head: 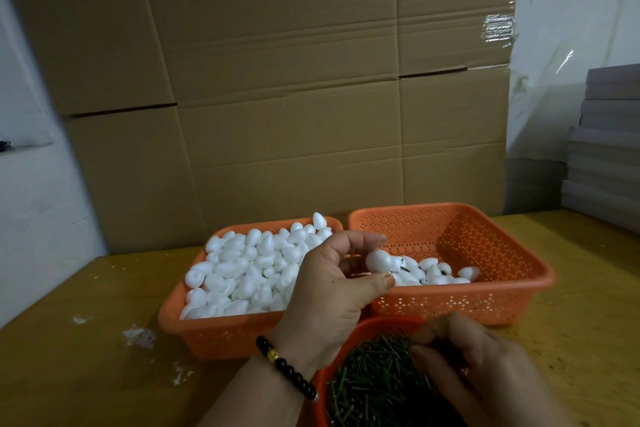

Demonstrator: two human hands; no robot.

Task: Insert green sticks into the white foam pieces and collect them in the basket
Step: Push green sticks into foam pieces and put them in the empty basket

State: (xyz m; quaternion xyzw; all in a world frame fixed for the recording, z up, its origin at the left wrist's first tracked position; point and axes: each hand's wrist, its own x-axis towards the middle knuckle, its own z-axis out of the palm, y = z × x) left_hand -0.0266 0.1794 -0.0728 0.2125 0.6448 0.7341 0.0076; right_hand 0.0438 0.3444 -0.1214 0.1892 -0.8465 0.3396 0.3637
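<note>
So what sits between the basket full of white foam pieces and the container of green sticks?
In the head view, the left hand and its wrist with a dark bead bracelet cross that gap, over the yellow table.

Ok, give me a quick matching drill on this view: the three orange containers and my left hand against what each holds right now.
Column one:
1. Left orange perforated plastic basket
2. Right orange perforated plastic basket
3. Near orange plastic bowl
4. Left hand

Column two:
A. Pile of thin green sticks
B. One white foam egg piece, held over the baskets
C. Heaped full with plain white foam pieces
D. Only a few foam pieces along its near wall

Pairs: 1-C, 2-D, 3-A, 4-B
</note>
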